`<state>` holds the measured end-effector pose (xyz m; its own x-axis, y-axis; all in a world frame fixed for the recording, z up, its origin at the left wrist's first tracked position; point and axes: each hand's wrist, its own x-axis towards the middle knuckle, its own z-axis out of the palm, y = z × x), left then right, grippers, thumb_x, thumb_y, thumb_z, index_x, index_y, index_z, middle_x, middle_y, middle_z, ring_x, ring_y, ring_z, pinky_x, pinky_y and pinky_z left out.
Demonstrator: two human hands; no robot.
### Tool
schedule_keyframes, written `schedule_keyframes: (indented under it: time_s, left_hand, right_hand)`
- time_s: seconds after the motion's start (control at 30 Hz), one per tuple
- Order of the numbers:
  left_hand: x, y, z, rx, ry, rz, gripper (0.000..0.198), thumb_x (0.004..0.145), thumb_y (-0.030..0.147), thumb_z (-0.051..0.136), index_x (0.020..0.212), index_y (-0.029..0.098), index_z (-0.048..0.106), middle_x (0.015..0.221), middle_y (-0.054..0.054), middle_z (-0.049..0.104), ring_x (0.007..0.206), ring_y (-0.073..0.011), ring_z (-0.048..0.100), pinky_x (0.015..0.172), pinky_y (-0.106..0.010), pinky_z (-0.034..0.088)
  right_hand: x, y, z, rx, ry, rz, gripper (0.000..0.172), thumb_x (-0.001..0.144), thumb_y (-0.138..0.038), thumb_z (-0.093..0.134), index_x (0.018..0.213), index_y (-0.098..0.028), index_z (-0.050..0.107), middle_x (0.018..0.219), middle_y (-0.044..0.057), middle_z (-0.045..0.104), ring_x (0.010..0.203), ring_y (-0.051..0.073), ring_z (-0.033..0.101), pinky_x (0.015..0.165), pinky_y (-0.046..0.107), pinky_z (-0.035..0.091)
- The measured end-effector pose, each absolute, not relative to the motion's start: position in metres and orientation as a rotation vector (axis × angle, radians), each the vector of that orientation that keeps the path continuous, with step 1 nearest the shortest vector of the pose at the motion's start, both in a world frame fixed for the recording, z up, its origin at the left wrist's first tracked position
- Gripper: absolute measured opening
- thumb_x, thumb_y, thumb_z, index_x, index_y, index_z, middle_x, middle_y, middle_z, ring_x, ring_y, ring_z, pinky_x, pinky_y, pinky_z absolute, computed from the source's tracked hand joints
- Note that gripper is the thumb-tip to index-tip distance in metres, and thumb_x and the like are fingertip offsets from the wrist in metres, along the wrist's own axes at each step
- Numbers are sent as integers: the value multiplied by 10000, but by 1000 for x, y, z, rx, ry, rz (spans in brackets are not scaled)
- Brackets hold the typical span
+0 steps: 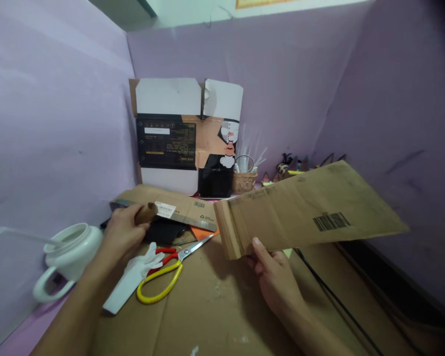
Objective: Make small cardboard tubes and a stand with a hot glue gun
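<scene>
My right hand (276,277) grips the lower edge of a long brown cardboard piece (289,210), thumb in front. This piece carries a printed barcode, and its left end is folded over. My left hand (124,226) is closed around a small brown piece, apparently rolled cardboard (147,212), above the left side of the work surface. Below that hand lie scissors (180,259) with red and yellow handles, blades pointing up and right. A white strip with a crumpled end (128,284) lies against the handles. Behind it are a flattened cardboard piece (193,210) with a label and a black sheet (165,231).
A white pot (76,252) with a long spoon stands at left. An unfolded printed box (166,143) leans on the back wall beside a small basket (244,182) of white sticks. A dark cable (333,294) runs along the right. Cardboard (203,316) covers the table.
</scene>
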<state>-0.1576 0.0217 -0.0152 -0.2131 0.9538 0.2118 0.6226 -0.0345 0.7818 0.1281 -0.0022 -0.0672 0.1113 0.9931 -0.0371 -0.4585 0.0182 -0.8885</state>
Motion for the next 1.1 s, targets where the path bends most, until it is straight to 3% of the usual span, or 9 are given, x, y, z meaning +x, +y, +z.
schedule_keyframes:
  time_s: [0.07, 0.2, 0.43, 0.6, 0.83, 0.93, 1.1]
  left_hand:
    - [-133, 13, -12, 1482, 1657, 1317, 359, 620, 223, 689, 963, 199, 586, 878, -60, 657, 892, -291, 606, 702, -359, 476]
    - [-86, -3, -18, 1234, 1159, 1257, 432, 619, 270, 732, 1012, 161, 590, 957, -76, 680, 903, -251, 624, 721, -311, 496]
    - [-54, -14, -26, 1161, 1095, 1298, 469, 658, 298, 715, 1074, 137, 570, 1071, -101, 657, 1014, -260, 587, 848, -330, 461]
    - [-47, -16, -27, 1231, 1128, 1246, 511, 639, 318, 721, 1082, 115, 568, 1029, -113, 672, 955, -274, 610, 785, -332, 498]
    - [-42, -17, -27, 1116, 1058, 1206, 482, 641, 307, 724, 1063, 125, 580, 965, -108, 682, 945, -290, 612, 714, -341, 523]
    - [-41, -15, -27, 977, 1034, 1171, 431, 631, 298, 731, 1003, 123, 602, 821, -78, 679, 729, -216, 641, 553, -279, 523]
    - [-38, -8, -29, 731, 1028, 1140, 166, 683, 219, 674, 793, 110, 617, 578, -11, 592, 447, -115, 532, 353, -208, 443]
  right_hand:
    - [125, -4, -64, -824, -761, 1352, 274, 704, -412, 646, 813, -161, 632, 834, 76, 691, 789, 229, 631, 646, 317, 515]
    - [122, -8, -65, -694, -725, 1363, 290, 735, -397, 635, 891, -152, 650, 940, 102, 697, 944, 252, 617, 750, 358, 518]
    - [115, -12, -70, -647, -759, 1380, 271, 776, -395, 596, 921, -175, 664, 938, 78, 705, 1034, 235, 588, 842, 354, 490]
    - [111, -16, -73, -709, -810, 1402, 314, 795, -421, 558, 955, -169, 657, 976, 91, 695, 1075, 236, 569, 913, 368, 448]
    - [115, -15, -64, -657, -669, 1541, 305, 753, -382, 615, 973, -171, 616, 993, 95, 687, 892, 246, 648, 714, 365, 541]
    - [116, -13, -60, -625, -608, 1600, 294, 726, -315, 647, 981, -178, 590, 998, 80, 681, 862, 231, 651, 639, 338, 559]
    - [117, -10, -60, -610, -588, 1676, 184, 722, -233, 626, 890, -164, 597, 899, 53, 690, 776, 177, 655, 603, 273, 558]
